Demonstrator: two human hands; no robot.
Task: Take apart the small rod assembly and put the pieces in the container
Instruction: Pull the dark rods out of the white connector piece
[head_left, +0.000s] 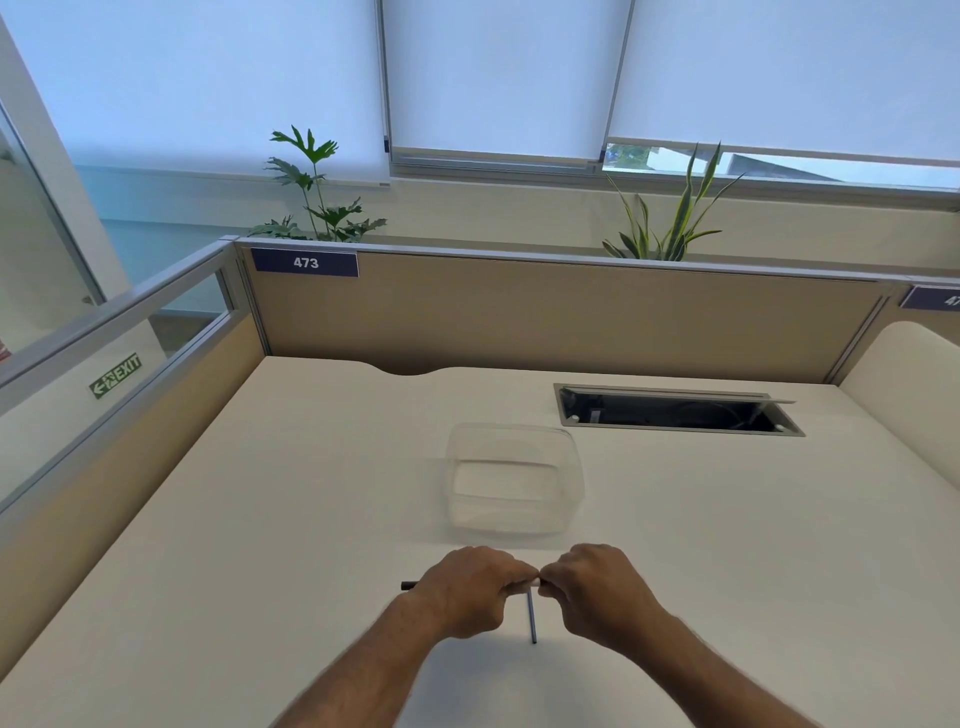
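A cream desk (260, 519) in partitioned bay 473, blinds and plants behind, bears a clear container (514, 480), apparently still empty. Just in front of it, the left hand (467, 587) and right hand (597, 587) both grasp the rod assembly (531, 618), still joined; separating and depositing the pieces seemingly remain.

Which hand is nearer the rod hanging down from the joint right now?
Left, narrowly. The hanging rod drops from the joint just beside the left hand, whose fingers grip there. The right hand grips the assembly just to the rod's right.
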